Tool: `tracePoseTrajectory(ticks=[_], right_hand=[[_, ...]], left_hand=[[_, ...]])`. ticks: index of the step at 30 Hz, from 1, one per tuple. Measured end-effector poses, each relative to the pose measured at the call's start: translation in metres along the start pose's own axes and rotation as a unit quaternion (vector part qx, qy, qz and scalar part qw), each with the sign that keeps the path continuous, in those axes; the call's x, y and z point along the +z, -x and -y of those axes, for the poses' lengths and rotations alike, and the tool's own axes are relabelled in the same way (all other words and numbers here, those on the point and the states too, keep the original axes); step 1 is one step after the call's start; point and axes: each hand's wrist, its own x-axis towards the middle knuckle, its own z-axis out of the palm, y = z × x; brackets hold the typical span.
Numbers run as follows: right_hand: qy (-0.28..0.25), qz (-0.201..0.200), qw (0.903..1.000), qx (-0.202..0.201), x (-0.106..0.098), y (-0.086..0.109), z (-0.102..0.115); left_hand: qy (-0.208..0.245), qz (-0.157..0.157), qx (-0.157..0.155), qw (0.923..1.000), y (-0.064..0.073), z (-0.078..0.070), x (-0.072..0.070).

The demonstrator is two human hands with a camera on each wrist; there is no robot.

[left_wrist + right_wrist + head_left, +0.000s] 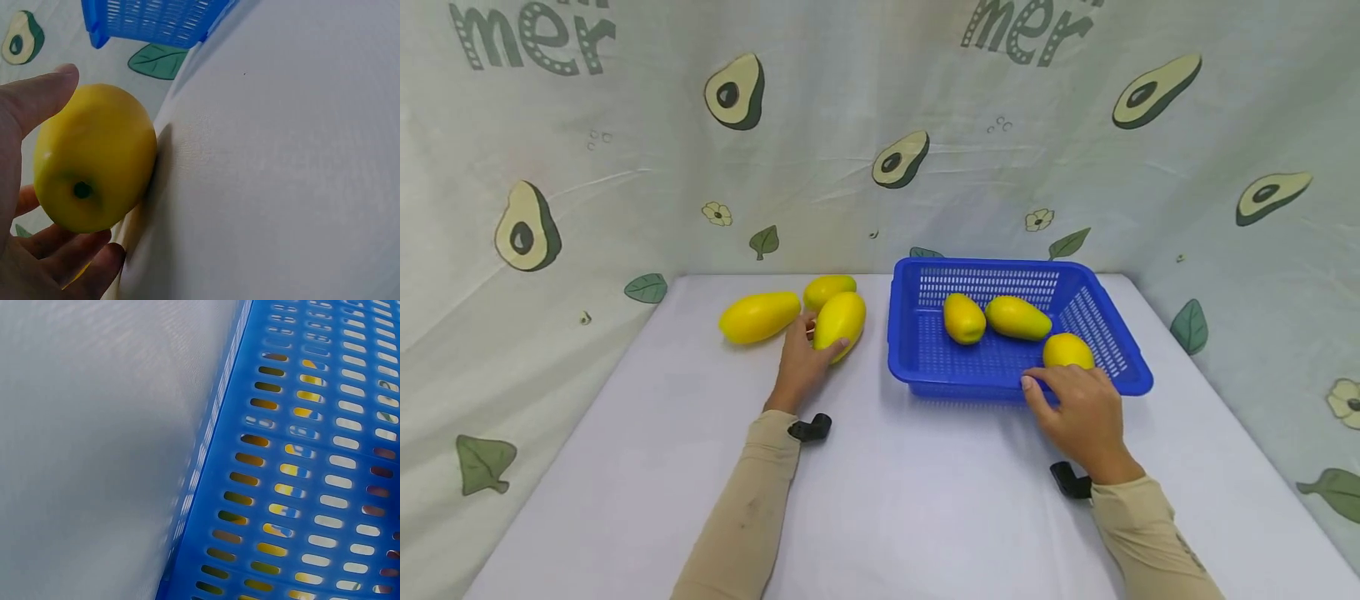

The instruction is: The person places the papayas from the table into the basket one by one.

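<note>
"mer" (542, 40) twice on backdrop (820, 208)

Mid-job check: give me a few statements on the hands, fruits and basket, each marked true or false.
1. The left hand grips a yellow mango-like fruit. True.
2. The right hand is at the near rim of the blue plastic basket. True.
3. Five fruits show inside the basket. False: three basket fruits show.
4. Two loose fruits lie outside the basket, near the left hand. True.
5. The basket stands left of the left hand. False: it stands to its right.
</note>
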Motion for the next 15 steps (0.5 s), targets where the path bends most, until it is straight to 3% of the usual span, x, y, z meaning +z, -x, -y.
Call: tracePoseTrajectory(ticks=[5,15], right_hand=[[0.000,-0.009,1.0000,0.004,0.0003,0.0021,-0.0004],[0.012,-0.016,0.9997,-0.010,0.0012,0.0063,0.0003]], left_hand=[[-0.019,0.002,0.009,0.9998,-0.0005,-0.0010,0.0033],[-0.051,-0.010,-0.006,0.9986,0.0044,0.0020,0.0073]])
